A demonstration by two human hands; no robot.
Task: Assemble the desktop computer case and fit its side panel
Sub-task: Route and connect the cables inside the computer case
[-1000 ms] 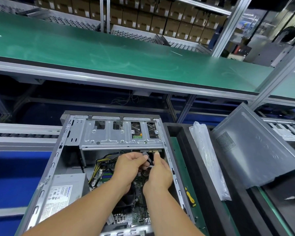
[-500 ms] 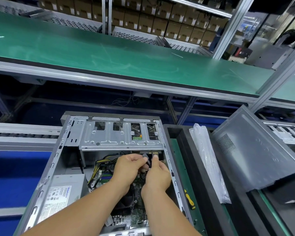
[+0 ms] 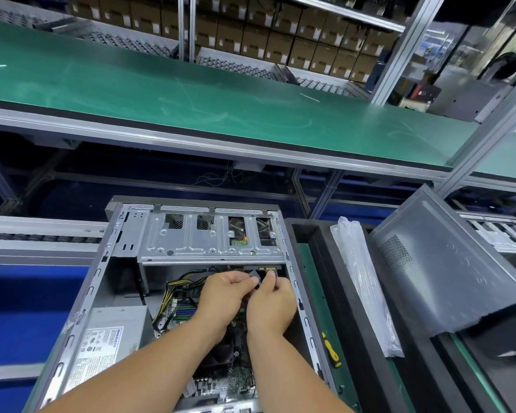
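The open computer case [image 3: 102, 272] lies on its side in front of me, its drive cage [image 3: 209, 242] across the far end and the power supply [image 3: 108, 341] at the near left. Both hands are inside, just below the drive cage. My left hand [image 3: 224, 296] and my right hand [image 3: 270, 305] pinch a small dark cable connector [image 3: 255, 277] together, close to the gold-edged board under the cage. The motherboard is partly hidden by my arms. The grey side panel [image 3: 447, 272] leans tilted on the right, apart from the case.
A clear plastic bag [image 3: 364, 281] lies between the case and the panel on black foam trays [image 3: 316, 257]. A yellow-handled screwdriver [image 3: 329, 348] rests beside the case's right wall. A green conveyor belt [image 3: 191, 93] runs across behind; shelves of cardboard boxes stand beyond it.
Both hands have edged slightly forward toward the drive cage while holding the connector. The case and side panel have not moved.
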